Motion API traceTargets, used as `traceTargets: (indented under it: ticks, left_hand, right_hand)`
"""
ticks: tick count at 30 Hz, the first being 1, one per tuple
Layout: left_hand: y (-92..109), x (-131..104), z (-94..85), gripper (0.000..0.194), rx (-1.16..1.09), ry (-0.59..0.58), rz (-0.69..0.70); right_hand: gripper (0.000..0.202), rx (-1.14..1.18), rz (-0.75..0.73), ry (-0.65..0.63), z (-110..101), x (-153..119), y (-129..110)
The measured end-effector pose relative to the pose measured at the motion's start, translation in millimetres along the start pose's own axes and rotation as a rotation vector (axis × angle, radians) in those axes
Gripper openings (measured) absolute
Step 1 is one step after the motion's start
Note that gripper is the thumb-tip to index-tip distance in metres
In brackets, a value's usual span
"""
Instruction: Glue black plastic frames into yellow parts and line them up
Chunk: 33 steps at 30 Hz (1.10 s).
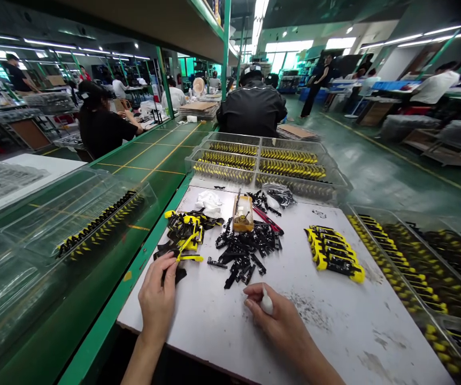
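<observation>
My left hand (158, 294) is at the left of the white work board, its thumb and fingers closed on a yellow-and-black plastic part (186, 247) at the near edge of a pile of similar parts (192, 222). My right hand (274, 315) is curled around a small white squeeze bottle (267, 303), held low over the board. Between and beyond my hands lies a heap of small black plastic pieces (242, 251). To the right, several yellow-and-black parts (335, 254) lie side by side in a row.
A small yellowish box (243, 214), red tweezers (268, 220), white tissue (209, 203) and a black plastic bag (279, 195) lie behind the heap. Transparent trays of parts stand at the back (259, 160), right (409, 267) and left (106, 187). Other people sit ahead.
</observation>
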<state>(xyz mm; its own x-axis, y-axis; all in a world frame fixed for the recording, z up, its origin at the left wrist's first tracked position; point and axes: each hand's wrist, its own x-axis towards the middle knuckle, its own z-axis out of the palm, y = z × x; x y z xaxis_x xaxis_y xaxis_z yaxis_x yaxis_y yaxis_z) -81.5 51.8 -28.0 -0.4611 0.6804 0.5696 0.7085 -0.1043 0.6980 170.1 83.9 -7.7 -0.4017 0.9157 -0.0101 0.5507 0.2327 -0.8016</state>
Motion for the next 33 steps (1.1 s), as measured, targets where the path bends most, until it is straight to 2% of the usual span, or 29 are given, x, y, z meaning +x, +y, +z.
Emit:
traceTargets:
  ticks: [2,4,5,7,10,12,14,15,18,21,24,26,28,30,33]
  left_hand:
    - [-5,-1,-1.7,0.019,0.048,-0.066,0.175]
    - [-6,-2,-4.0,0.026,0.059,-0.119,0.282]
    - [-6,-1,-5.4,0.027,0.053,-0.119,0.294]
    - [-1,1,-8.5,0.023,0.014,-0.051,0.222]
    - [12,6,-11.3,0.01,-0.136,0.146,-0.091]
    - [25,8,-9.7,0.015,-0.384,0.202,-0.376]
    - [40,6,-4.5,0.019,-0.722,0.131,-0.657]
    - [49,2,-0.7,0.018,-0.88,0.055,-0.783]
    - [75,-15,13.0,0.014,-1.149,-0.095,-1.075]
    - [99,-35,25.9,0.015,-1.287,-0.191,-1.248]
    - [116,-51,34.5,0.013,-1.364,-0.265,-1.368]
    - [120,-58,36.7,0.012,-1.369,-0.334,-1.409]
    - [116,-64,35.6,0.016,-1.332,-0.471,-1.381]
    - [106,-67,31.4,0.024,-1.207,-0.626,-1.251]
    - [88,-66,21.5,0.04,-0.888,-0.765,-0.913]
  right_hand:
    - [0.019,-0.002,-0.001,-0.005,0,-1,1]
    - [0.019,0.005,0.002,-0.01,1,-2,2]
    - [0.019,0.012,0.005,-0.008,1,-2,2]
    - [0.019,0.025,0.012,-0.005,1,-3,3]
    - [0.019,0.049,0.02,0.002,1,-5,4]
    - [0.019,0.078,0.036,0.005,1,-5,3]
    - [0.02,0.145,0.081,0.009,3,-4,-1]
    - [0.021,0.204,0.114,0.015,4,-3,-4]
    - [0.03,0.474,0.197,0.045,9,2,-13]
    - [0.041,0.716,0.199,0.084,11,5,-18]
    - [0.04,0.795,0.224,0.131,8,3,-14]
    - [0.038,0.775,0.257,0.158,3,-1,-8]
    - [0.036,0.713,0.284,0.157,-6,-5,-1]
    - [0.033,0.601,0.304,0.105,-19,-10,6]
    - [0.021,0.345,0.26,-0.058,-39,-16,13]
